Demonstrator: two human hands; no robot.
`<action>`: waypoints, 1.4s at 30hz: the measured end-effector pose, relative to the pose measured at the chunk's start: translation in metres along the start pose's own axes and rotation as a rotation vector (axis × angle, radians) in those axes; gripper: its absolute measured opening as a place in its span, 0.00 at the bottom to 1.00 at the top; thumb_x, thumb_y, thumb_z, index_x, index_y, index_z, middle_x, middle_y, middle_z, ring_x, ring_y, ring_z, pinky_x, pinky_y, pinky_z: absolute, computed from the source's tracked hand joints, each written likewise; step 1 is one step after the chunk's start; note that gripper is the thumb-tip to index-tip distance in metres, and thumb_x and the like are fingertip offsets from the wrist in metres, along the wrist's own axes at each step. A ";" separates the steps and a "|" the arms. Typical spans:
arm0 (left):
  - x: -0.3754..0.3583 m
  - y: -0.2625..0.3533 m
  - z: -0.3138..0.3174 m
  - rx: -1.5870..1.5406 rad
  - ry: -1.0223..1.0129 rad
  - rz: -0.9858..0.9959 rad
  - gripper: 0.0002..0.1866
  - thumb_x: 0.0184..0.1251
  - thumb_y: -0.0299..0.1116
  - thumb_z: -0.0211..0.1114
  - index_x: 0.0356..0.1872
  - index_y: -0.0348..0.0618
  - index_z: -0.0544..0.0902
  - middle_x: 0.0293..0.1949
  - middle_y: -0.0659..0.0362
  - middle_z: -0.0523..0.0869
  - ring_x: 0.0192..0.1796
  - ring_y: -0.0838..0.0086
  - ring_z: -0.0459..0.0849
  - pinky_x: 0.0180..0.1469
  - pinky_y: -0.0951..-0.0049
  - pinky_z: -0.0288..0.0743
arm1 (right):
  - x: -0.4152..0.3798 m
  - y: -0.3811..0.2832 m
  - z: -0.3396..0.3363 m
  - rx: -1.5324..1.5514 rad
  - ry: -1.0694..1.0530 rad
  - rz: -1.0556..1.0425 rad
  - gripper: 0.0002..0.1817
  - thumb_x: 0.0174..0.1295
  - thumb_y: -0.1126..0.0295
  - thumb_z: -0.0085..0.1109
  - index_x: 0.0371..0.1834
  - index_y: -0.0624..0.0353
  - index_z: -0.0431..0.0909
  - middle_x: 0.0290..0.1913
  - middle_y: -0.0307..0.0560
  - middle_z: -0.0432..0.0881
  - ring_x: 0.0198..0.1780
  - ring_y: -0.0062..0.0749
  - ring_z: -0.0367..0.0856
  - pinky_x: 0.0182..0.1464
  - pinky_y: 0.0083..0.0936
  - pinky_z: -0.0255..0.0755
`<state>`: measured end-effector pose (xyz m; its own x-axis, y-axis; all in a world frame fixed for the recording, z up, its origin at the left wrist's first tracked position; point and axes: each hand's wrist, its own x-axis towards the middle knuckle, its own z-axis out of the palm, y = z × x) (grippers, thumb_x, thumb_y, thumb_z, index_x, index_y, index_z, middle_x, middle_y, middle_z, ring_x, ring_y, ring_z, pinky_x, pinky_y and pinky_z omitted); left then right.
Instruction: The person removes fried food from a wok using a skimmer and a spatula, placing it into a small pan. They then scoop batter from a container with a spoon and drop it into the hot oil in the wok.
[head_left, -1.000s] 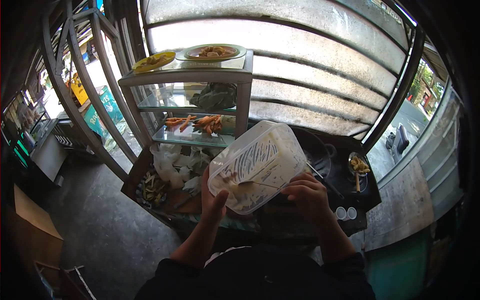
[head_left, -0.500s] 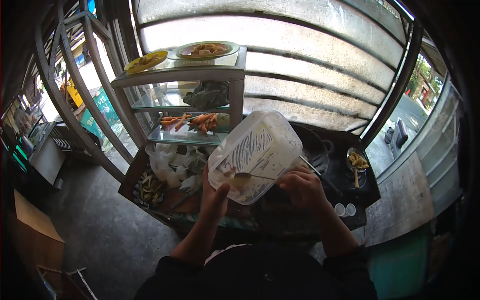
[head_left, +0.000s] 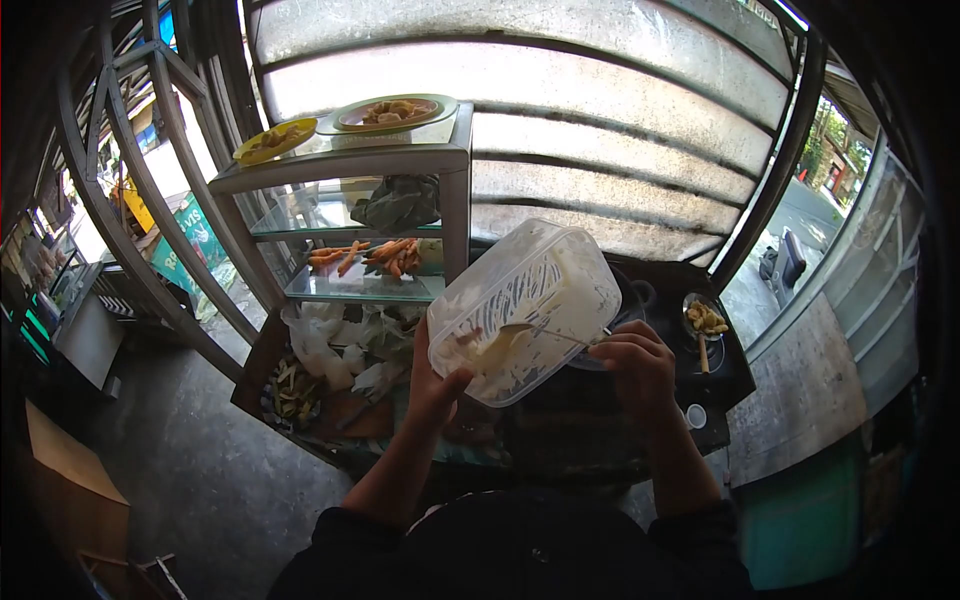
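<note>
A clear plastic container [head_left: 545, 285] is tilted in front of me, its inner walls streaked with pale batter [head_left: 497, 352] that pools in the lower left corner. My left hand [head_left: 440, 385] grips the container's left edge, thumb over the rim. Between the fingers of my right hand [head_left: 636, 362] is the handle of a metal spoon [head_left: 518, 328], whose bowl rests in the batter. Behind the container, a dark wok [head_left: 625, 290] is mostly hidden.
A glass display case [head_left: 455, 200] holds orange fried pieces [head_left: 395, 257], with plates of food [head_left: 395, 112] on top. At right sits a strainer of fried food [head_left: 704, 318], near a small white cup [head_left: 696, 415]. Plastic bags [head_left: 310, 345] and cut strips [head_left: 293, 392] lie left.
The spoon has shifted within the batter, and its bowl sits slightly higher and further right. My view has turned a little, and the container and both hands appear further right.
</note>
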<state>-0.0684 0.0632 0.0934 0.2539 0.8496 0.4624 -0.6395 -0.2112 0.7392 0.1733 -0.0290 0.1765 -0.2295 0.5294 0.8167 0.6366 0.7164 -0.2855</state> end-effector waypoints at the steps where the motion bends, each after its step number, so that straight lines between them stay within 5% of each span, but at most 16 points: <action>1: 0.004 0.000 0.001 0.001 -0.002 0.004 0.59 0.45 0.55 0.78 0.70 0.36 0.50 0.64 0.49 0.66 0.67 0.61 0.67 0.69 0.59 0.62 | -0.002 0.002 0.001 -0.034 0.016 0.045 0.05 0.55 0.72 0.65 0.34 0.58 0.82 0.31 0.42 0.84 0.36 0.33 0.82 0.40 0.28 0.76; 10: 0.043 -0.007 0.002 -0.045 -0.102 -0.111 0.56 0.48 0.58 0.74 0.70 0.38 0.52 0.66 0.50 0.63 0.67 0.57 0.67 0.68 0.56 0.63 | -0.042 0.023 0.035 0.201 0.149 0.387 0.06 0.65 0.75 0.55 0.36 0.65 0.80 0.32 0.47 0.84 0.36 0.29 0.83 0.43 0.26 0.77; 18: 0.102 -0.024 0.020 0.169 -0.140 -0.562 0.53 0.48 0.66 0.69 0.67 0.42 0.58 0.61 0.50 0.71 0.62 0.54 0.74 0.44 0.45 0.81 | -0.059 0.040 0.037 0.266 0.314 0.613 0.14 0.73 0.67 0.46 0.36 0.65 0.78 0.30 0.44 0.82 0.33 0.23 0.80 0.40 0.21 0.73; 27: 0.145 -0.048 0.037 0.295 -0.217 -0.859 0.50 0.43 0.69 0.70 0.62 0.44 0.68 0.56 0.47 0.78 0.56 0.52 0.80 0.43 0.37 0.78 | -0.063 0.068 0.033 0.431 0.555 0.881 0.16 0.74 0.61 0.44 0.35 0.60 0.77 0.26 0.40 0.79 0.27 0.17 0.76 0.33 0.17 0.71; 29: 0.146 -0.054 0.039 0.307 -0.217 -0.858 0.49 0.44 0.69 0.70 0.62 0.44 0.69 0.55 0.47 0.79 0.55 0.52 0.81 0.43 0.36 0.78 | -0.067 0.076 0.030 0.542 0.593 1.003 0.16 0.74 0.62 0.44 0.34 0.61 0.76 0.25 0.44 0.81 0.24 0.22 0.78 0.30 0.19 0.74; 37: 0.128 -0.090 0.012 0.131 -0.019 -0.799 0.43 0.51 0.65 0.68 0.61 0.46 0.71 0.52 0.51 0.82 0.51 0.53 0.83 0.44 0.35 0.77 | -0.066 0.084 0.011 0.555 0.725 0.963 0.16 0.73 0.61 0.45 0.34 0.61 0.75 0.24 0.43 0.80 0.25 0.24 0.80 0.30 0.19 0.75; 42: 0.096 -0.068 -0.003 -0.122 0.072 -0.629 0.44 0.56 0.62 0.66 0.68 0.50 0.60 0.60 0.52 0.74 0.59 0.53 0.77 0.50 0.34 0.74 | -0.070 0.098 -0.004 0.418 0.734 0.865 0.16 0.73 0.61 0.44 0.33 0.61 0.75 0.24 0.42 0.80 0.25 0.23 0.80 0.30 0.18 0.74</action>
<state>-0.0032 0.1609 0.0862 0.5607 0.8243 -0.0782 -0.4632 0.3906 0.7955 0.2548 0.0025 0.0928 0.7139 0.6193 0.3268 0.0543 0.4164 -0.9075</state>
